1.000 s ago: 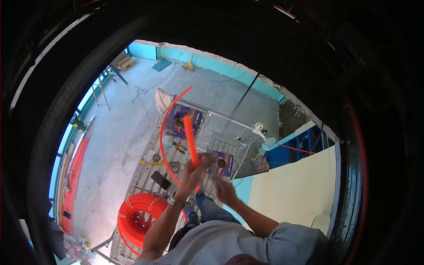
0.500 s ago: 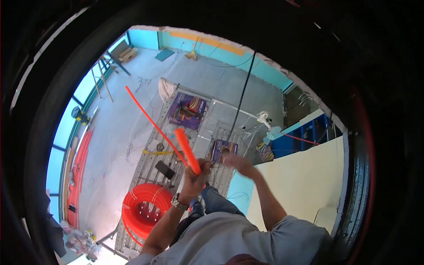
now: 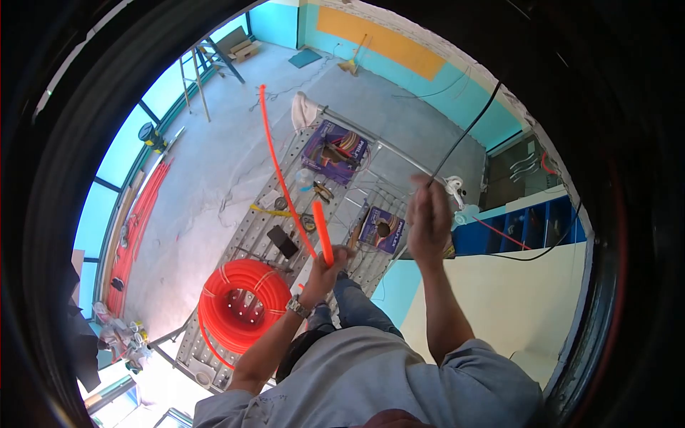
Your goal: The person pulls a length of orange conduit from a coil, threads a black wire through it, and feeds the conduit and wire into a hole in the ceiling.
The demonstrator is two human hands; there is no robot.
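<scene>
My left hand [image 3: 325, 274] is closed around orange corrugated conduit [image 3: 322, 232]. One short piece stands up from the fist, and a long thin length reaches away toward the far floor. My right hand [image 3: 430, 225] is raised, slightly blurred, with its fingers closed at the black cable [image 3: 467, 132] that comes down from above. The cable bends at the fingertips. On the perforated platform [image 3: 239, 246] to the left of my left hand lies a big coil of orange conduit [image 3: 214, 296].
Two purple boxes [image 3: 330, 153] [image 3: 389, 222], a black phone [image 3: 282, 242], pliers [image 3: 322, 191] and a yellow tape [image 3: 271, 211] lie on the platform. A stepladder [image 3: 196, 82] and orange tubes [image 3: 143, 221] are by the windows. Blue shelving [image 3: 517, 232] stands right.
My right hand has moved up and to the right, onto the black cable, which now bends. My left hand still holds the conduit. The view has shifted.
</scene>
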